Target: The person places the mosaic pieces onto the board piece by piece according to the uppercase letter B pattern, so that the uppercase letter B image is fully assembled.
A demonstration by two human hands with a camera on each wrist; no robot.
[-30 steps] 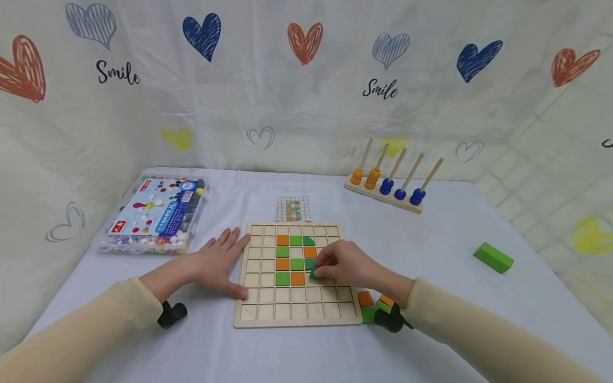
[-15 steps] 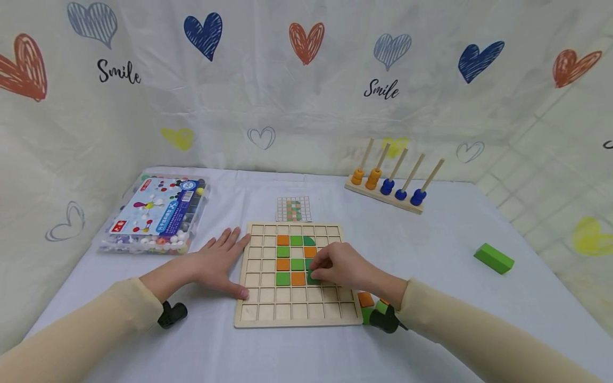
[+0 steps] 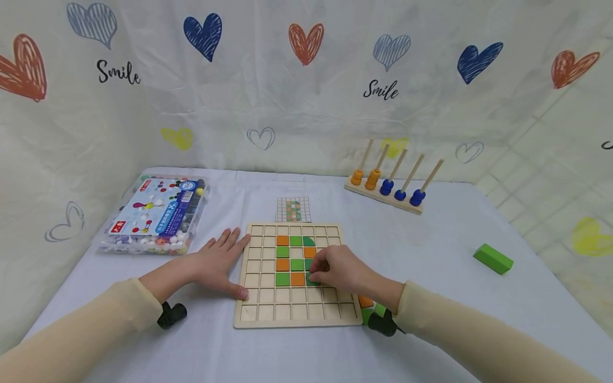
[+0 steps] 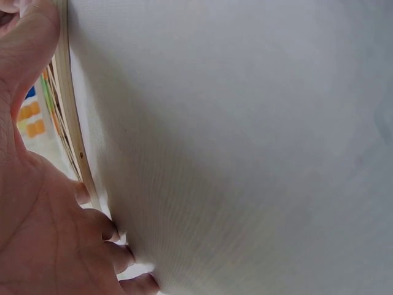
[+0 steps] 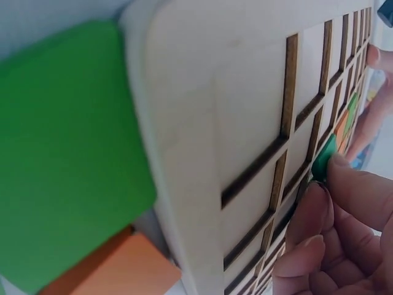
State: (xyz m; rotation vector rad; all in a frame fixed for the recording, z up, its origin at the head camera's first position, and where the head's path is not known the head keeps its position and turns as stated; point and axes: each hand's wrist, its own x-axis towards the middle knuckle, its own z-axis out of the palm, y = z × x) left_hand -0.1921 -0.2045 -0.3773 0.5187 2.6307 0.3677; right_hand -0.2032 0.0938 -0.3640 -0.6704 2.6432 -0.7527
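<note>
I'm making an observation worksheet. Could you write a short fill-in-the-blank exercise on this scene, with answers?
1. The left hand touches the wooden grid board along its (left or right) ____ side.
2. The right hand pinches the dark green tile between its fingers and its ____.
3. The bead stacker has ____ upright pegs.
4. The loose block at the far right of the table is ____ in colour.

Missing words: left; thumb; five; green.

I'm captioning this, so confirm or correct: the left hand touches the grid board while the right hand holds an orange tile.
Not orange: the right hand holds a dark green tile, as the right wrist view shows. The left hand touches the grid board.
</note>
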